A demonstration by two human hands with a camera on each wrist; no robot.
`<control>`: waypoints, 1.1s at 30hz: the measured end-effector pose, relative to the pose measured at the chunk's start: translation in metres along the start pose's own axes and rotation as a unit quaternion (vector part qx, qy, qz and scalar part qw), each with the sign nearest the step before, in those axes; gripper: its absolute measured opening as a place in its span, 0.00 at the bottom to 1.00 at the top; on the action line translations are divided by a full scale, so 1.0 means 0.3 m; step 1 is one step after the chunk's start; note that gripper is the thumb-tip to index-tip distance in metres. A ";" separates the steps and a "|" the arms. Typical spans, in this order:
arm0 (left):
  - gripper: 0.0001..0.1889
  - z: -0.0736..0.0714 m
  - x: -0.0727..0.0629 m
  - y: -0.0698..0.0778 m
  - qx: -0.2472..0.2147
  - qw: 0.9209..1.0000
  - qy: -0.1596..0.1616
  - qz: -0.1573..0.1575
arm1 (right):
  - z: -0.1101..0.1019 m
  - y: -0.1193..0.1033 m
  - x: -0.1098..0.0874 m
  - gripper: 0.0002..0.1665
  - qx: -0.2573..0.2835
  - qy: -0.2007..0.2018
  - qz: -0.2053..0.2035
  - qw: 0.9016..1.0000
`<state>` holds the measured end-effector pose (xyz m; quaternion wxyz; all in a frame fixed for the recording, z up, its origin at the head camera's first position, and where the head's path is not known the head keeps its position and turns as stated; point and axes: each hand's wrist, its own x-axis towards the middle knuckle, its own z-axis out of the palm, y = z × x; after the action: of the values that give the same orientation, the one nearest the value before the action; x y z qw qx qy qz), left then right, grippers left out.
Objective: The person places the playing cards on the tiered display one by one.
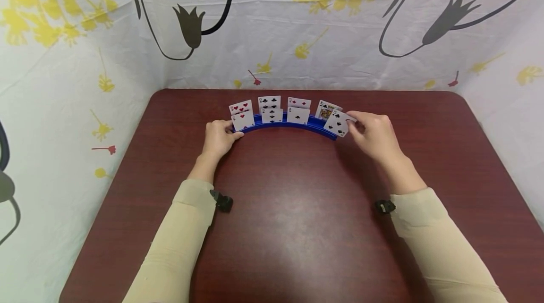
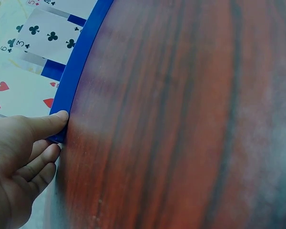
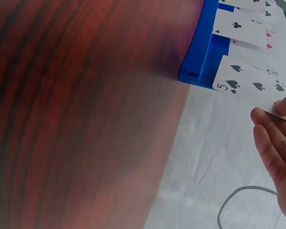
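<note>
A curved blue card holder [image 1: 285, 123] carries playing cards in a front and a back row. My left hand [image 1: 218, 138] grips its left end, the thumb on the front edge in the left wrist view. Between thumb and fingers of my right hand [image 1: 376, 137] is the five of spades [image 3: 250, 85], pinched by a corner. That card tilts at the holder's right end, in front of a king [image 1: 326, 110]. Whether its lower edge sits in the slot I cannot tell. Along the front stand a heart card [image 1: 242, 121], a three of clubs [image 2: 50, 36] and an ace of clubs [image 1: 298, 116].
Behind the front cards stand another heart card [image 1: 240, 106], a six of clubs [image 1: 269, 101] and a red diamond card [image 1: 299, 102]. Everything rests on a dark red-brown table [image 1: 293, 208]. A white patterned cloth [image 1: 272, 24] rises behind the table's far edge.
</note>
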<state>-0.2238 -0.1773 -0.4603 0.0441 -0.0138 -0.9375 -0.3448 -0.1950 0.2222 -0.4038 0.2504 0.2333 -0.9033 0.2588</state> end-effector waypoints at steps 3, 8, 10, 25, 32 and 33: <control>0.22 -0.002 -0.002 0.001 -0.002 1.000 0.000 0.001 | 0.013 0.003 0.002 0.11 0.002 0.003 0.003 1.000; 0.22 -0.004 -0.003 0.002 -0.001 1.000 0.001 0.003 | 0.029 0.006 0.008 0.11 0.006 0.000 0.011 1.000; 0.22 -0.005 -0.004 0.003 -0.002 1.000 0.002 0.002 | 0.035 0.005 0.012 0.11 0.008 -0.001 0.011 1.000; 0.21 -0.005 -0.004 0.002 0.005 1.000 0.000 -0.004 | 0.086 -0.005 0.032 0.11 0.014 0.008 0.021 1.000; 0.22 -0.002 -0.002 0.003 0.012 1.000 -0.003 -0.008 | 0.102 -0.010 0.036 0.10 -0.004 -0.009 0.024 1.000; 0.21 -0.002 -0.001 0.003 0.012 1.000 -0.004 -0.009 | 0.103 -0.011 0.036 0.10 -0.005 -0.012 0.024 1.000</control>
<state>-0.2234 -0.1770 -0.4594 0.0377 -0.0066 -0.9417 -0.3341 -0.2117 0.1985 -0.4194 0.2340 0.2132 -0.9130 0.2574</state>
